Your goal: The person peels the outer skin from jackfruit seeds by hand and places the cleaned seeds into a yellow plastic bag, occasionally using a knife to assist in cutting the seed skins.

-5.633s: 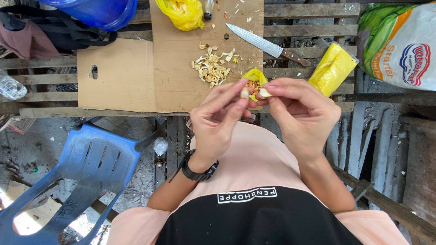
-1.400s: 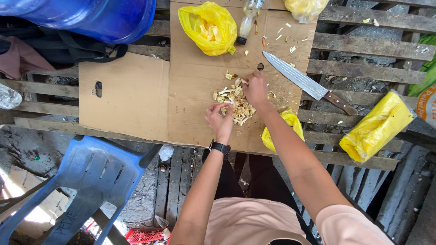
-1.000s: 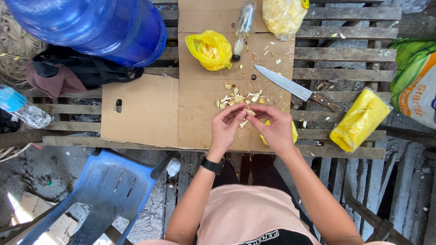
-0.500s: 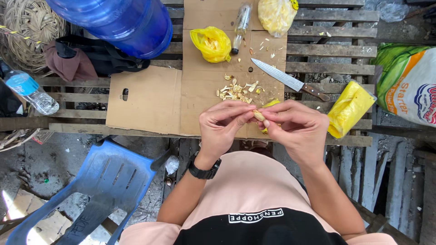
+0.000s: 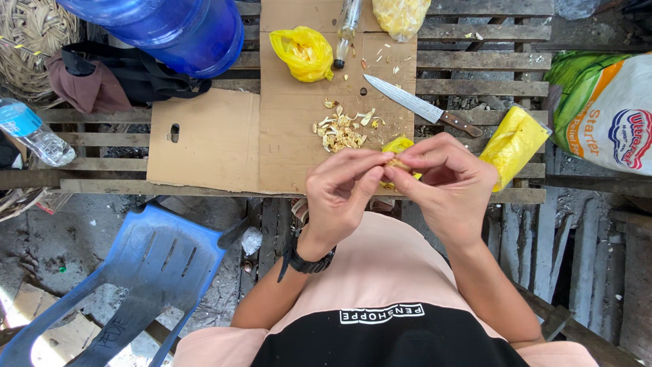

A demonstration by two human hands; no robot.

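Head view, going left to right: a woven basket [image 5: 27,30] sits in the far left corner, with a clear plastic bottle [image 5: 34,134] lying near the left edge of the slatted wooden table [image 5: 475,64]. Next comes a big blue water jug [image 5: 176,30] at the back, over a dark bag [image 5: 115,78]. A blue plastic chair [image 5: 146,261] lies tipped on the ground below the front edge.

Flat cardboard [image 5: 224,139] covers the middle of the table. On it, toward the back edge, is a yellow plastic bag [image 5: 303,53], a small glass bottle [image 5: 346,27] just beside it, and a heap of pale peelings [image 5: 343,129] nearer the front. A knife [image 5: 418,105] lies diagonal to the right of the heap, untouched.

Left hand [image 5: 339,197] and right hand [image 5: 451,187] meet over the front edge, both pinched shut on one small yellowish piece [image 5: 394,163] held between the fingertips; I can't tell exactly what it is. Another yellow bag [image 5: 513,143] lies just right of the hands, and a printed sack [image 5: 604,112] fills the right edge.

To my eye it's a peeling job: better to hold the piece steady with one hand, work a nail under the skin with the other, and do it over the cardboard so the scraps land with the heap.
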